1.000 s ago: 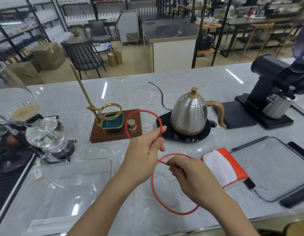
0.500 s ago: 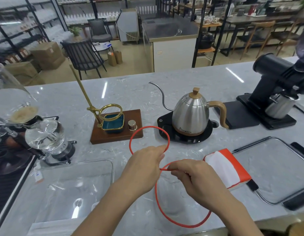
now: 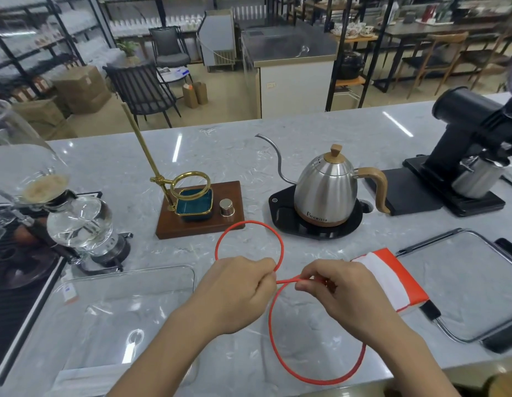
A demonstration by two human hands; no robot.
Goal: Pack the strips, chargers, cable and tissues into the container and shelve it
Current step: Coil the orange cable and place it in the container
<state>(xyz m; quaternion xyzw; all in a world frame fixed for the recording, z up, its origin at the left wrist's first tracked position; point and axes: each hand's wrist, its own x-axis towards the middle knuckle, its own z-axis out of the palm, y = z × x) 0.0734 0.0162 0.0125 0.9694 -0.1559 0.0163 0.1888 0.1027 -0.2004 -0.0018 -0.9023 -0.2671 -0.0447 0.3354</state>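
A thin red cable (image 3: 250,223) is twisted into a figure eight over the marble counter. My left hand (image 3: 237,290) pinches it at the crossing, with a small loop rising beyond it. My right hand (image 3: 338,293) pinches the same crossing from the right, and a larger loop hangs toward the counter's front edge. A clear plastic container (image 3: 105,316) lies open at the front left. An orange and white tissue pack (image 3: 392,279) rests just right of my right hand.
A clear lid with a metal frame (image 3: 464,285) lies at the right. Behind stand a steel gooseneck kettle (image 3: 326,190) on a black base, a wooden pour-over stand (image 3: 200,216), a glass siphon brewer (image 3: 77,224) at left and a black grinder (image 3: 472,150) at right.
Both hands have come lower and closer to me with the cable. The far loop has dropped toward the counter and the crossing is pulled tighter between my fingers.
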